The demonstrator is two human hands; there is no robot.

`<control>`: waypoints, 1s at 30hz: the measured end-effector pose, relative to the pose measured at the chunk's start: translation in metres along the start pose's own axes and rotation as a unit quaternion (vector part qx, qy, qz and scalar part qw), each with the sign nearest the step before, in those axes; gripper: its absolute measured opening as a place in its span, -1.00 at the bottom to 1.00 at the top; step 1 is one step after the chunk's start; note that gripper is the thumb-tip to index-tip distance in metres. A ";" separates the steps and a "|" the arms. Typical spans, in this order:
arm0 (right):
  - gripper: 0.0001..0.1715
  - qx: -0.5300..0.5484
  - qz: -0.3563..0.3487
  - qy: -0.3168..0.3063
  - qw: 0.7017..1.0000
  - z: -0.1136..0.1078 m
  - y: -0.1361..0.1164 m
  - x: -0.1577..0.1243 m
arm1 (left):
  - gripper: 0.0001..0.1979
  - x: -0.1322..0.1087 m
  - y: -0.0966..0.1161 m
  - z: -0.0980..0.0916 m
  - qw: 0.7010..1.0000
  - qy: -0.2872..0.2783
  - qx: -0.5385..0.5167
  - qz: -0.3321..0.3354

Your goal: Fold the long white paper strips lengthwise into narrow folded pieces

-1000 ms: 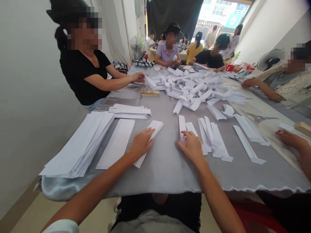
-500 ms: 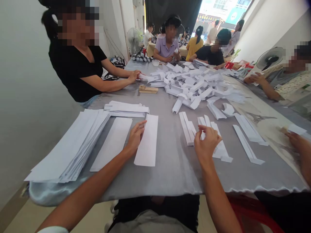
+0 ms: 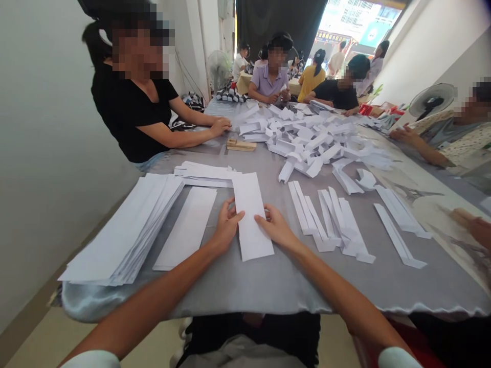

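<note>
A long white paper strip lies slightly tilted on the grey tablecloth, directly in front of me. My left hand touches its left edge, and my right hand has its fingertips on the lower right edge. To the left of my left hand lies a separate flat strip, then a thick stack of white paper strips. Folded white strips lie right of my right hand, apart from it.
A heap of folded paper pieces fills the table's middle, with a small wooden block beside it. Co-workers sit along both sides, and a person's hand rests near the heap. The cloth's front edge hangs close to me.
My right hand has moved left from above the folded strips to the white strip. That strip now lies farther from me and turned slightly, held between both hands.
</note>
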State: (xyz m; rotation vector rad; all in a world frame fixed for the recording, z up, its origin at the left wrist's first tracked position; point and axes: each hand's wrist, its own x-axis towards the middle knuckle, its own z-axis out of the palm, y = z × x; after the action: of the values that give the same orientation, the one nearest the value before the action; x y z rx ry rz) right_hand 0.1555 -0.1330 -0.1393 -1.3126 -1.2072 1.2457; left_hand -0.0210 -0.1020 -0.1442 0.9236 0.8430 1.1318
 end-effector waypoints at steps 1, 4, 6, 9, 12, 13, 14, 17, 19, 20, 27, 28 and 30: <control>-0.56 0.008 -0.007 0.009 1.000 -0.001 0.002 0.002 | -0.34 0.001 -0.001 -0.002 1.000 0.006 0.005 0.005; -0.50 0.033 -0.013 0.013 0.999 -0.003 0.008 0.001 | -0.44 0.004 -0.005 -0.006 1.000 0.011 0.025 0.012; -0.46 0.067 0.000 -0.002 0.998 -0.005 0.010 -0.003 | -0.43 0.004 -0.005 -0.006 0.999 0.001 0.031 0.011; -0.45 0.128 0.037 -0.006 0.991 -0.007 0.012 -0.007 | -0.38 0.003 -0.004 -0.003 0.999 -0.013 0.031 0.002; -0.46 0.182 0.082 0.032 0.979 -0.006 0.012 -0.008 | -0.37 0.001 -0.003 0.000 0.999 -0.016 0.040 -0.005; -0.47 0.201 0.092 0.031 0.975 -0.005 0.011 -0.009 | -0.36 0.001 -0.002 0.000 0.999 -0.014 0.043 -0.005; -0.48 0.220 0.097 0.019 0.970 -0.004 0.010 -0.010 | -0.34 0.000 -0.002 0.001 0.999 -0.010 0.043 -0.005; -0.51 0.268 0.089 -0.043 0.958 0.000 0.009 -0.013 | -0.20 -0.001 0.000 0.001 0.998 0.024 0.055 0.017; -0.51 0.284 0.077 -0.064 0.954 0.003 0.008 -0.015 | -0.19 -0.001 0.000 0.000 0.994 0.049 0.088 0.048; -0.50 0.287 0.073 -0.069 0.953 0.004 0.008 -0.016 | -0.27 -0.001 0.000 0.000 0.991 0.052 0.109 0.062; -0.43 0.282 0.023 -0.062 0.957 0.008 0.003 -0.020 | -0.58 0.000 -0.001 0.001 0.984 0.025 0.159 0.081; -0.43 0.280 0.019 -0.053 0.958 0.008 0.002 -0.020 | -0.58 -0.001 0.000 0.001 0.984 0.023 0.155 0.080; -0.43 0.272 0.021 -0.028 0.962 0.007 0.001 -0.019 | -0.58 -0.003 0.003 0.002 0.986 -0.004 0.151 0.074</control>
State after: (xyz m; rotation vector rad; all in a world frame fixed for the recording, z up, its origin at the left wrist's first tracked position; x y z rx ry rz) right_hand 0.1482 -0.1524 -0.1395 -0.9005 -0.7901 1.5190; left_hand -0.0211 -0.1048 -0.1406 1.2583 0.9696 1.1451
